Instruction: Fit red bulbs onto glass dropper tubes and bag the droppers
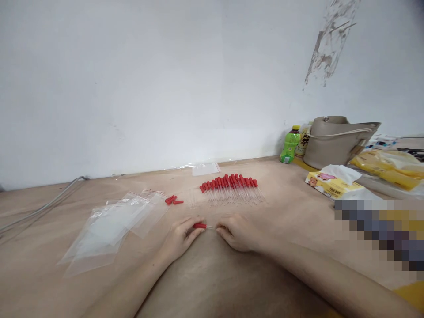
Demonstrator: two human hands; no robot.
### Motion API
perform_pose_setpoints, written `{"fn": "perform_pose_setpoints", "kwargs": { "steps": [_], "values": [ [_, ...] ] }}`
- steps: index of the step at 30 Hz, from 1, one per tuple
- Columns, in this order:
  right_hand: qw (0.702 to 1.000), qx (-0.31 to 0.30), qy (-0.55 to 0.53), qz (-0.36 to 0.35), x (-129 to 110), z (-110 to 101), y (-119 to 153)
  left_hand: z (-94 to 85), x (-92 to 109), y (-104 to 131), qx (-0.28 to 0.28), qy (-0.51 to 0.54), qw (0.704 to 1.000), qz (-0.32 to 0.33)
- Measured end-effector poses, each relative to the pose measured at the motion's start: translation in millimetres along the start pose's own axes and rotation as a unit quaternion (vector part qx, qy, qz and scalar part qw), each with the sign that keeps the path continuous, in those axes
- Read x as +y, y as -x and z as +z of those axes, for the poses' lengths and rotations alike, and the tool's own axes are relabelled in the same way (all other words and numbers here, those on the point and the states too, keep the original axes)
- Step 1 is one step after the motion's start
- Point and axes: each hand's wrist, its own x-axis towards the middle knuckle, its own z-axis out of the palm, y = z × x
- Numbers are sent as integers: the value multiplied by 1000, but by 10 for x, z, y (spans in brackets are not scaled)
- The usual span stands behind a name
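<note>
My left hand (185, 236) is closed on a red rubber bulb (200, 225), pinched between thumb and fingers. From the bulb a thin clear dropper tube (210, 227) runs right into the pinch of my right hand (236, 232); bulb and tube lie in one line, low over the table. Just beyond my hands is a row of several droppers (232, 187), red bulbs pointing away and clear tubes toward me. Several loose red bulbs (171, 199) sit beyond my left hand. Some thin clear tubes (192, 198), faintly seen, lie between those bulbs and the row.
Clear zip bags (109, 225) overlap on the left, and another bag (205, 168) lies by the wall. A grey cable (49, 205) crosses the far left. At right stand a green bottle (289, 145), a grey-beige bag (331, 143), a tissue pack (327, 183) and yellow plastic packaging (391, 168).
</note>
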Motion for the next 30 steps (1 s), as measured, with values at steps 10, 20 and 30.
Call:
{"fn": "perform_pose_setpoints", "kwargs": {
  "steps": [10,20,30],
  "values": [
    [947,117,40,297,423,-145,-617,-1,-69,-36,-35,-47,997,-45],
    [924,113,121,345,544,114,-890,10,-101,-24,-34,-38,998,-28],
    [958,71,164,224,175,322,-967,9,-132,-46,25,-92,995,-39]
  ]
}}
